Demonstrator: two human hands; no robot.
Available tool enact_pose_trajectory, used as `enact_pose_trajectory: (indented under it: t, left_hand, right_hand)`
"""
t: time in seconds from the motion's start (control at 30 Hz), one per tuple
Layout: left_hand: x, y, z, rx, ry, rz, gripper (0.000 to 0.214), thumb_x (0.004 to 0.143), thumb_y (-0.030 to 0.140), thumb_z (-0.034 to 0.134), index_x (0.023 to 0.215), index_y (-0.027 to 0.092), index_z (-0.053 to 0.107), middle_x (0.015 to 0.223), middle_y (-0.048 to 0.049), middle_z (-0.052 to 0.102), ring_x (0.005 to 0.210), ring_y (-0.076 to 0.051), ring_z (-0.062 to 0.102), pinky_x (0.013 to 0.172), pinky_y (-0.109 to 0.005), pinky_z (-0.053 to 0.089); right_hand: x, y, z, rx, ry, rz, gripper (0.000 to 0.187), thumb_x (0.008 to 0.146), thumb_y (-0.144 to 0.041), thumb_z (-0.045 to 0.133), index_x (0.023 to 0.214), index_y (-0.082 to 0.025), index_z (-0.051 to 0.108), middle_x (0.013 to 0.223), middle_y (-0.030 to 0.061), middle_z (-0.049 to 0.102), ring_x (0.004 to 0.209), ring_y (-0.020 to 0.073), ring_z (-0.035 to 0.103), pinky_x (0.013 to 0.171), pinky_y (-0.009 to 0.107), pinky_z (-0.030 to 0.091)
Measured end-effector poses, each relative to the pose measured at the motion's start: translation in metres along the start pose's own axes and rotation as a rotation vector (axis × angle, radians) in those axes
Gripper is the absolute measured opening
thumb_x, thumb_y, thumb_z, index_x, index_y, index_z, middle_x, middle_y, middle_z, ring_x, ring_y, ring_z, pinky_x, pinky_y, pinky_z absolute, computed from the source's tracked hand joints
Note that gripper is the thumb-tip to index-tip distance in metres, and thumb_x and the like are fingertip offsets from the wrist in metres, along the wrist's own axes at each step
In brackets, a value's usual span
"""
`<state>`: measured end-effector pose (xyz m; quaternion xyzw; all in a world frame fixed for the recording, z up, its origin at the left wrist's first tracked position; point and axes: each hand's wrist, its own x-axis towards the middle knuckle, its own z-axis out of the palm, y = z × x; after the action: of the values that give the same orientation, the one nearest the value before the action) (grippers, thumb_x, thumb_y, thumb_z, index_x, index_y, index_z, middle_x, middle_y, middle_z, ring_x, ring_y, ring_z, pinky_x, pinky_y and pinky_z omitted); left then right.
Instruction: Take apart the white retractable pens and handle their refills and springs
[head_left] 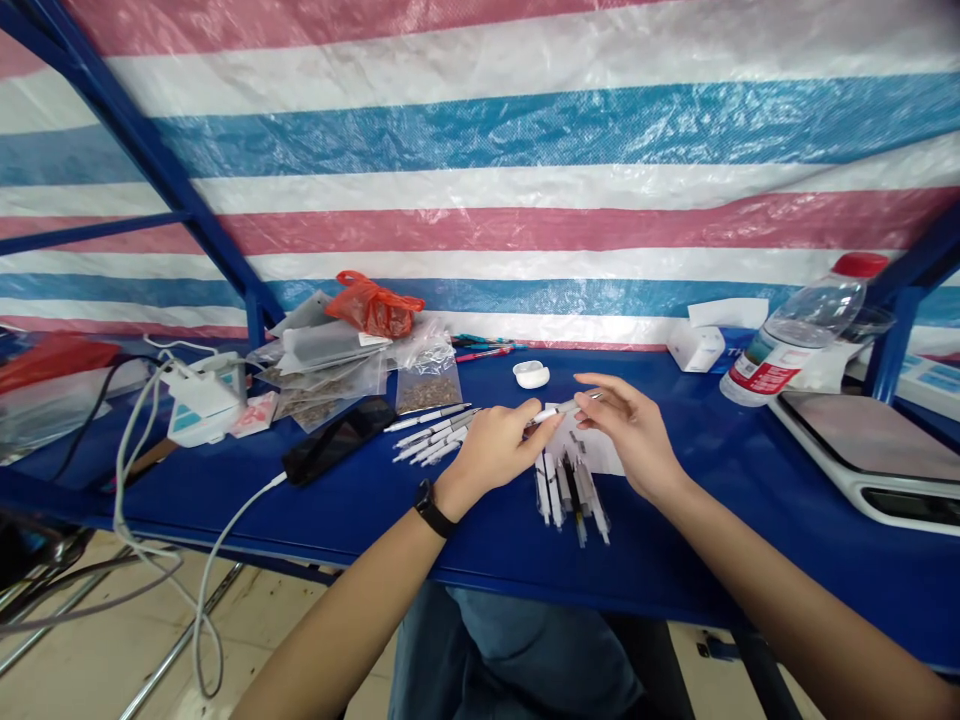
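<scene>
My left hand (495,450) and my right hand (630,432) meet above the blue table (750,540). Between their fingertips is a slim white pen (556,410), pinched by my left hand at one end and my right at the other, its far end metallic. Below my hands, several white pens (570,495) lie bunched on a sheet of white paper (600,455). More white pens (427,435) lie side by side to the left of my left hand. A black wristband (435,508) circles my left wrist.
A black phone (337,440) and a white charger with cables (202,400) lie left of the pens. Behind them are clear bags of seeds (427,385) and a red plastic bag (373,305). A plastic bottle (795,335) and a flat scale (870,450) stand at right.
</scene>
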<state>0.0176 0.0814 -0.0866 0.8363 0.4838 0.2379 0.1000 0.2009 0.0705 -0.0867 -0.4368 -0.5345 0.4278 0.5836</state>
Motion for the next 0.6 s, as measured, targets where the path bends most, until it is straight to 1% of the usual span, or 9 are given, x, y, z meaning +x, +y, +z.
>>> enact_pose_trajectory:
  t: [0.03,0.1,0.2,0.3,0.33,0.43,0.47,0.5,0.6]
  left_hand:
    - [0.0002,0.0001,-0.0001,0.023,-0.005,-0.005,0.038,0.102,0.044,0.046,0.071,0.022,0.043,0.049,0.0031,0.042,0.051,-0.017,0.051,0.055,-0.029,0.020]
    - [0.0005,0.0003,-0.0001,0.058,-0.020,-0.013,0.039,0.102,0.045,0.047,0.071,0.022,0.045,0.050,0.0023,0.045,0.052,-0.018,0.053,0.055,-0.029,0.020]
    - [0.0008,0.0005,0.0001,0.074,-0.033,-0.027,0.039,0.102,0.044,0.048,0.071,0.022,0.045,0.050,0.0017,0.047,0.054,-0.018,0.055,0.055,-0.029,0.019]
    - [0.0008,0.0011,0.0002,0.062,-0.037,-0.029,0.038,0.102,0.043,0.048,0.071,0.022,0.045,0.050,0.0018,0.047,0.053,-0.018,0.054,0.055,-0.029,0.020]
    - [0.0008,0.0013,0.0003,0.060,-0.040,-0.026,0.038,0.102,0.043,0.048,0.071,0.022,0.045,0.050,0.0018,0.047,0.053,-0.018,0.054,0.055,-0.029,0.020]
    - [0.0009,0.0013,0.0011,0.066,-0.042,-0.023,0.039,0.101,0.043,0.049,0.069,0.022,0.045,0.050,0.0014,0.047,0.053,-0.018,0.054,0.055,-0.029,0.019]
    - [0.0011,0.0010,0.0015,0.068,-0.041,-0.025,0.039,0.101,0.043,0.049,0.069,0.021,0.044,0.050,0.0013,0.047,0.053,-0.018,0.054,0.055,-0.029,0.019]
    - [0.0012,0.0006,0.0019,0.068,-0.039,-0.027,0.040,0.101,0.043,0.049,0.068,0.021,0.044,0.049,0.0013,0.047,0.053,-0.018,0.054,0.055,-0.029,0.019]
    - [0.0016,-0.0005,0.0027,0.057,-0.034,-0.027,0.040,0.101,0.043,0.049,0.068,0.021,0.042,0.049,0.0017,0.046,0.052,-0.018,0.053,0.055,-0.028,0.019]
  right_hand:
    - [0.0002,0.0002,-0.0004,-0.025,0.010,-0.001,0.037,0.074,-0.049,0.081,0.101,-0.025,0.074,0.074,-0.0001,0.066,0.071,0.0188,0.064,0.071,0.038,0.058]
    - [0.0006,0.0009,-0.0015,-0.045,0.019,-0.017,0.037,0.073,-0.047,0.082,0.100,-0.025,0.073,0.075,0.0001,0.067,0.071,0.0190,0.064,0.073,0.039,0.058]
    - [0.0010,0.0019,-0.0029,-0.015,-0.005,-0.040,0.042,0.070,-0.040,0.084,0.108,-0.027,0.071,0.089,0.0022,0.074,0.082,0.0216,0.068,0.082,0.042,0.058]
    - [0.0012,0.0029,-0.0035,0.013,-0.038,-0.032,0.045,0.070,-0.038,0.084,0.110,-0.028,0.069,0.103,0.0045,0.075,0.094,0.0238,0.069,0.087,0.043,0.057]
    - [0.0012,0.0033,-0.0035,0.004,-0.040,-0.015,0.043,0.071,-0.040,0.084,0.109,-0.027,0.070,0.102,0.0047,0.075,0.094,0.0240,0.070,0.086,0.043,0.058]
    - [0.0015,0.0042,-0.0035,-0.042,-0.028,0.032,0.039,0.071,-0.046,0.084,0.102,-0.024,0.071,0.084,0.0024,0.071,0.082,0.0224,0.069,0.079,0.042,0.058]
    - [0.0016,0.0041,-0.0036,-0.046,-0.030,0.036,0.040,0.069,-0.045,0.084,0.100,-0.024,0.071,0.082,0.0017,0.070,0.079,0.0218,0.069,0.080,0.042,0.058]
    - [0.0018,0.0036,-0.0038,-0.038,-0.040,0.031,0.041,0.068,-0.043,0.085,0.100,-0.024,0.070,0.083,0.0018,0.071,0.081,0.0219,0.069,0.082,0.042,0.058]
    - [0.0020,0.0015,-0.0043,-0.014,-0.078,0.007,0.045,0.066,-0.038,0.086,0.105,-0.026,0.069,0.100,0.0042,0.075,0.097,0.0235,0.070,0.092,0.043,0.056]
